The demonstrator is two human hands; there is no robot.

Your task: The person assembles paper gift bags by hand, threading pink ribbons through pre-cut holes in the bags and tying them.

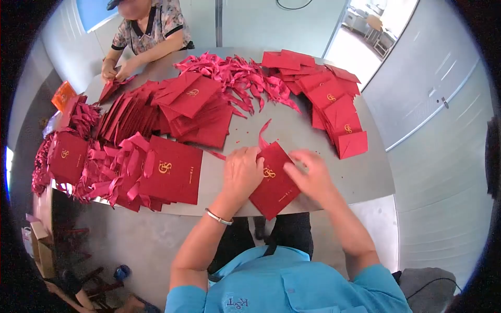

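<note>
1. The red gift bag with gold lettering [275,194] is tilted at the table's near edge, between the two hands.
2. The left hand [243,171] has its fingers curled, gripping the bag's left upper edge. A pink ribbon [264,132] extends beyond it.
3. The right hand [310,173], blurred, has partly open fingers at the bag's right edge; whether they grip it, I cannot tell.
4. Near left on the grey table [360,180] lie ribboned red bags [177,169].
5. Beyond them are stacked red bags [195,107]; a loose ribbon heap [229,73] is at far centre.
6. More folded red bags [334,107] overlap on the right.
7. Far left, a co-worker [151,39] handles a red piece [108,89].
</note>
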